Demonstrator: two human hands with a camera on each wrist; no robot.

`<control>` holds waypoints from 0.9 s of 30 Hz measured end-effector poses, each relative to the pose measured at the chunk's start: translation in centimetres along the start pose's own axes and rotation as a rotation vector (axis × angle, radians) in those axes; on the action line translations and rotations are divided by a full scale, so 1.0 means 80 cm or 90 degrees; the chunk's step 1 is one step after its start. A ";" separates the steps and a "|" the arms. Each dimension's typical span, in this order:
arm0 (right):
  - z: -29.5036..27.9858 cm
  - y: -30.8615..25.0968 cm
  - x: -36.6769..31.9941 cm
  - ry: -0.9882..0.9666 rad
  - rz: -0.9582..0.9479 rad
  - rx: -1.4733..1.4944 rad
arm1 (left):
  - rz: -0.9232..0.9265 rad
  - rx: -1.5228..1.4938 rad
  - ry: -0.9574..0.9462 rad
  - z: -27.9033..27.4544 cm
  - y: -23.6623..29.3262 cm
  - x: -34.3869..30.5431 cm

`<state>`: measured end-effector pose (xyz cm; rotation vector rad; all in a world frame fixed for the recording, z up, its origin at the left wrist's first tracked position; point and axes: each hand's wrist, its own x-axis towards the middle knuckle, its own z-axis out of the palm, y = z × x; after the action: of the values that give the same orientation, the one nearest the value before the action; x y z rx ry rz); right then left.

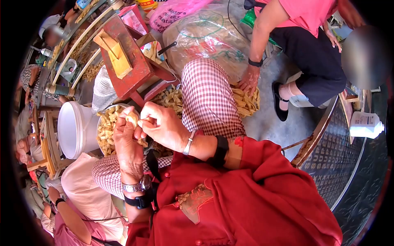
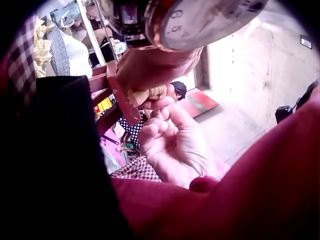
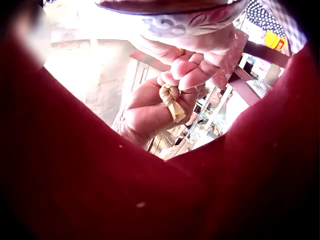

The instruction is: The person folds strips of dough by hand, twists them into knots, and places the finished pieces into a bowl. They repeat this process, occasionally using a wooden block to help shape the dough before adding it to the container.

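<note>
My left hand grips a folded, yellowish strip between thumb and fingers. In the right wrist view the strip shows a twisted knot with a short flat tail. My right hand meets it from the other side, thumb and fingertips pinching at the strip, whose end is hidden by the fingers. Both hands are raised over my lap, close together. Just behind the left hand, a heap of similar yellowish knotted pieces fills a round container.
A white bucket stands left of the heap. Ahead is a red wooden stool bearing a slotted wooden block. Beyond my knee lies a clear plastic sack. Another person's hand touches loose yellow strips at right.
</note>
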<state>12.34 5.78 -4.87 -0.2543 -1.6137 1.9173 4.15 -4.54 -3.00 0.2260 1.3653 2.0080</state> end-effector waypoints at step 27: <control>0.001 -0.004 -0.002 -0.179 -0.236 -0.559 | 0.047 0.243 0.063 -0.013 -0.023 -0.018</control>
<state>12.54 5.68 -4.63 -0.0207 -2.4177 0.9092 5.56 -5.83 -4.74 0.3564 1.8230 1.8207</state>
